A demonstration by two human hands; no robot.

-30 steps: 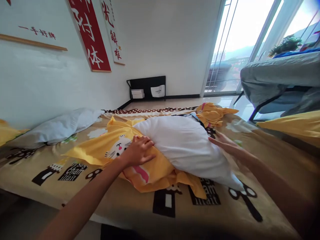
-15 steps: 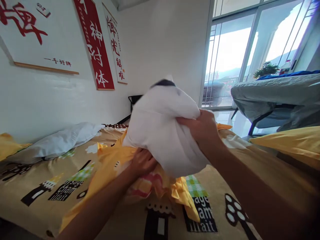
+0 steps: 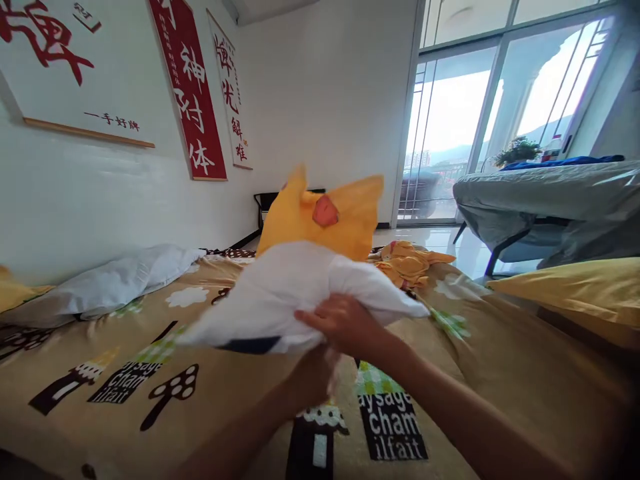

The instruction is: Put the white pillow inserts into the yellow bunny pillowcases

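A white pillow [image 3: 280,287] is held up over the bed, its wide side toward me and a dark patch along its lower edge. My right hand [image 3: 345,323] is closed on the pillow's near edge, thumb on top. Just below it, my left hand [image 3: 313,377] is closed against the pillow's underside, partly blurred and hidden by the right. A yellow pillowcase [image 3: 350,207] with a reddish patch stands up at the far end of the pillow. I cannot tell how much of the pillow is inside it.
The bed has a tan patterned sheet [image 3: 240,400]. Crumpled yellow cloth [image 3: 410,263] lies at its far side. Another white pillow [image 3: 125,283] rests by the left wall, and a yellow pillow [image 3: 575,287] sits at right. A plastic-covered table [image 3: 540,193] stands near the window.
The yellow pillowcase has swung from under the pillow, near me, to its far side, upright. The pillow has dropped lower and flattened. My hands have come together at its near edge.
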